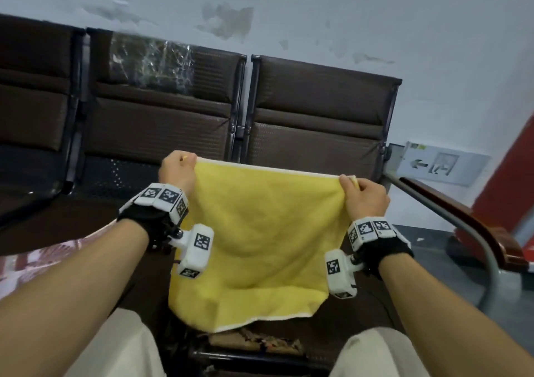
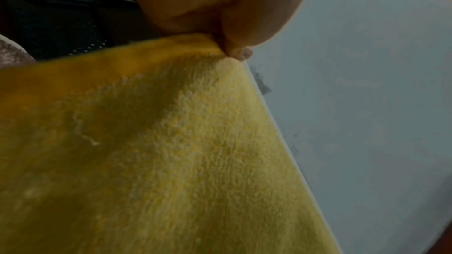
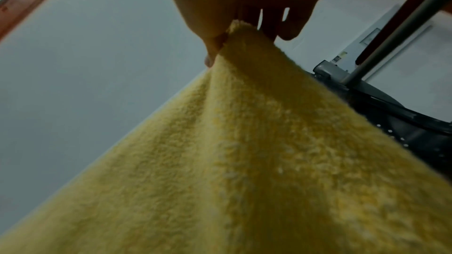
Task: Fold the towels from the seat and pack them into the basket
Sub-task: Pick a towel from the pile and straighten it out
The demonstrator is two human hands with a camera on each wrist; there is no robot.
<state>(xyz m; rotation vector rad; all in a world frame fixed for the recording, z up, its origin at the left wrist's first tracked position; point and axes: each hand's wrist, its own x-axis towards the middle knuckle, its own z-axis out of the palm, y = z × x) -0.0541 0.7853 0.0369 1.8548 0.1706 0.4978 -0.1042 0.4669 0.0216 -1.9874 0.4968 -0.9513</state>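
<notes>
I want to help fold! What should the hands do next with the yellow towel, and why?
Probably bring the two top corners down to meet the bottom edge. The left hand and right hand each pinch a top corner of the fluffy yellow towel, which hangs spread out and unfolded.

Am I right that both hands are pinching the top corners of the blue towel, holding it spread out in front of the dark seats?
Not quite: the towel is yellow, not blue, as the head view shows. The rest holds: the left hand and the right hand each pinch a top corner, and it hangs spread out in front of the dark seats.
</notes>
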